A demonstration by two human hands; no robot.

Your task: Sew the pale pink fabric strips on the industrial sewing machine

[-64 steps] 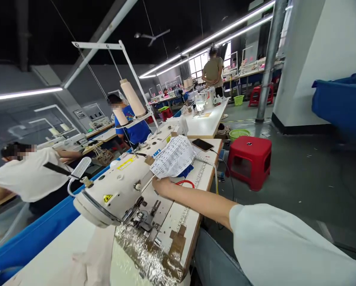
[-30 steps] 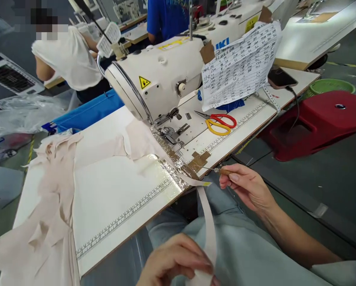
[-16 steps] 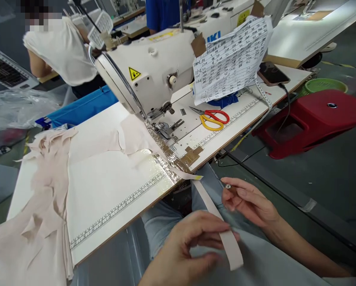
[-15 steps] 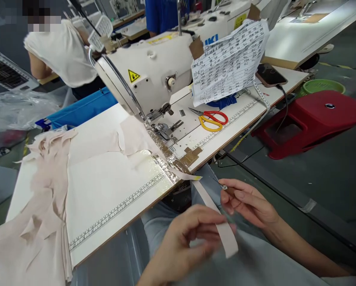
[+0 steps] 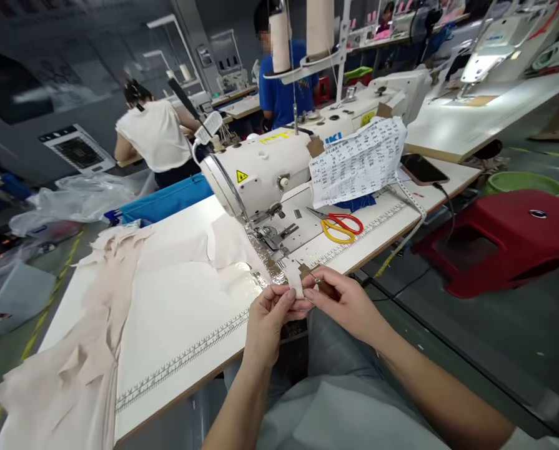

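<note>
At the table's front edge, my left hand [image 5: 272,312] pinches a pale fabric strip [image 5: 295,280] between thumb and fingers. Close on its right, my right hand [image 5: 338,300] has its fingers closed at the strip's edge, with a small metal tool [image 5: 315,279] between them, partly hidden. Just beyond both hands is the sewing machine [image 5: 255,169], its needle area above a shiny taped guide [image 5: 272,265]. Pale pink fabric [image 5: 232,244] lies left of the needle area.
Scissors [image 5: 340,226], a written sheet [image 5: 358,164] and a phone [image 5: 423,169] lie right of the needle. More pink fabric [image 5: 87,337] covers the table's left side. A red stool [image 5: 504,231] stands at right. Two people [image 5: 155,137] [image 5: 286,81] are behind the machine.
Both hands have moved up and come together near the machine. My left hand has brought the strip's end up with it. The camera view has tilted upward.
</note>
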